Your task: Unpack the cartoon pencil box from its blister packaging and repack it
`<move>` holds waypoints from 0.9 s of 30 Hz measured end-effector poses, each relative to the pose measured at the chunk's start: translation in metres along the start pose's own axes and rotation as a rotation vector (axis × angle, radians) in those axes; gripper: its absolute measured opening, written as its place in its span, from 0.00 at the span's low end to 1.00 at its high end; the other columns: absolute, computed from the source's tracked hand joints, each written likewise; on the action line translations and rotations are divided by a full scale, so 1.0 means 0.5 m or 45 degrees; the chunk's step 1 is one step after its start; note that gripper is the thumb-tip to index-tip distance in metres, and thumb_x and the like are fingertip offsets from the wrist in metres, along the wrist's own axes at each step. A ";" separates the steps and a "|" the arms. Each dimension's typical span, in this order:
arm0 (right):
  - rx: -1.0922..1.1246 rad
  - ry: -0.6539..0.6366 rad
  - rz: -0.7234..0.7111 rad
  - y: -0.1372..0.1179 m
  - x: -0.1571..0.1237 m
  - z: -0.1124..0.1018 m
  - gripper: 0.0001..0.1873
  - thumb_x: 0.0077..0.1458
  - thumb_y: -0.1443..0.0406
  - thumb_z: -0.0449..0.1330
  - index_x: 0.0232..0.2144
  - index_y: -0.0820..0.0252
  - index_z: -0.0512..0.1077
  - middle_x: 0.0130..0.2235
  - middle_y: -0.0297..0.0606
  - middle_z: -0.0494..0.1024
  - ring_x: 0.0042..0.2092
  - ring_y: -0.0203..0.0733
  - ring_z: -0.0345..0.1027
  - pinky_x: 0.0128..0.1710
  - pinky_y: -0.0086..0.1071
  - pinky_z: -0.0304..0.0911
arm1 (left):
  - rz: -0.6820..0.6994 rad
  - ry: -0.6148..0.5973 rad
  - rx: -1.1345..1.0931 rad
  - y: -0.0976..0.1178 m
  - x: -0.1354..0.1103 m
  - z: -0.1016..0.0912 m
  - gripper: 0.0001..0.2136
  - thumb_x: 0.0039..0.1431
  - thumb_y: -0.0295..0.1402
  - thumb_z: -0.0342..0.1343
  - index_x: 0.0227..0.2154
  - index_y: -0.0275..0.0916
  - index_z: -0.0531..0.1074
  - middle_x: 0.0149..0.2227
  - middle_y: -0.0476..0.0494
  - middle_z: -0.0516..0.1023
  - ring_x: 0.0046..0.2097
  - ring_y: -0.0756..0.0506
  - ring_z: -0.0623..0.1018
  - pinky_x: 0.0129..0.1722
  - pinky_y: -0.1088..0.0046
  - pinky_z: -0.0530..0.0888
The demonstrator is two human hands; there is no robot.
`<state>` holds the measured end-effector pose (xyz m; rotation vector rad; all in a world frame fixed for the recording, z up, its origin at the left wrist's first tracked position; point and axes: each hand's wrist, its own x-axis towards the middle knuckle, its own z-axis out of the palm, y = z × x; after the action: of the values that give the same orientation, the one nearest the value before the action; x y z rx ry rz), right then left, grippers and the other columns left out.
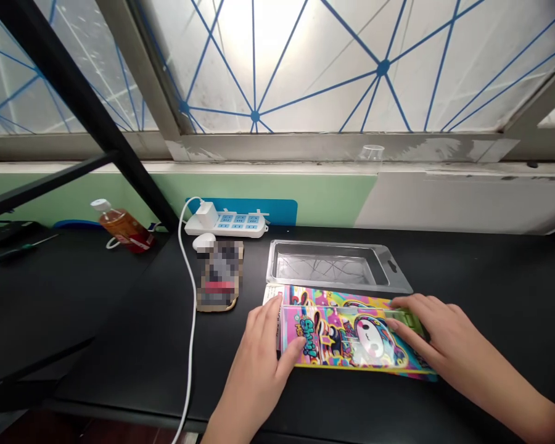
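A colourful cartoon-printed package [351, 336] lies flat on the black desk [134, 345] in front of me. My left hand [261, 345] grips its left end, thumb on top and fingers curled round the edge. My right hand [432, 330] presses on its right end, fingers laid over the top and the green corner. An open clear plastic blister tray [335, 265] lies just behind the package, apart from both hands.
A white power strip [229, 223] with a charger and a white cable [192, 320] sits at the back. Beside the cable lie a blurred card-like item [219, 274] and a small white object [203, 242]. A bottle of orange drink [123, 229] lies at left. A black frame crosses the upper left.
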<state>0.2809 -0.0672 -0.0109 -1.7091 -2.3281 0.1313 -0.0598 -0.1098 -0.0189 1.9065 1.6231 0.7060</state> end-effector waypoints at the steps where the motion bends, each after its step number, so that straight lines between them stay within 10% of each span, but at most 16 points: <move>1: -0.053 0.012 -0.066 -0.007 0.002 0.001 0.22 0.65 0.46 0.50 0.44 0.51 0.75 0.46 0.42 0.79 0.45 0.53 0.73 0.42 0.45 0.65 | 0.030 -0.017 0.003 -0.003 0.000 0.001 0.28 0.71 0.44 0.49 0.69 0.42 0.53 0.67 0.37 0.63 0.68 0.36 0.61 0.63 0.54 0.66; 11: 0.017 0.016 -0.406 -0.147 0.064 0.036 0.16 0.69 0.54 0.50 0.47 0.55 0.72 0.45 0.44 0.78 0.46 0.49 0.72 0.45 0.43 0.66 | 0.136 -0.055 -0.004 -0.003 0.002 0.007 0.62 0.48 0.41 0.74 0.73 0.50 0.29 0.66 0.36 0.66 0.66 0.32 0.64 0.64 0.49 0.65; 27: -0.047 0.735 -0.734 -0.192 0.018 -0.002 0.09 0.61 0.65 0.64 0.44 0.56 0.68 0.40 0.41 0.79 0.45 0.47 0.74 0.50 0.44 0.67 | 0.096 -0.040 -0.163 -0.007 -0.005 -0.012 0.40 0.67 0.41 0.57 0.73 0.45 0.39 0.74 0.37 0.47 0.73 0.33 0.47 0.69 0.44 0.55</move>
<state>0.1898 -0.0883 0.0122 -0.8562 -2.2461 -0.4493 -0.0665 -0.1115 -0.0172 1.8851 1.4572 0.7876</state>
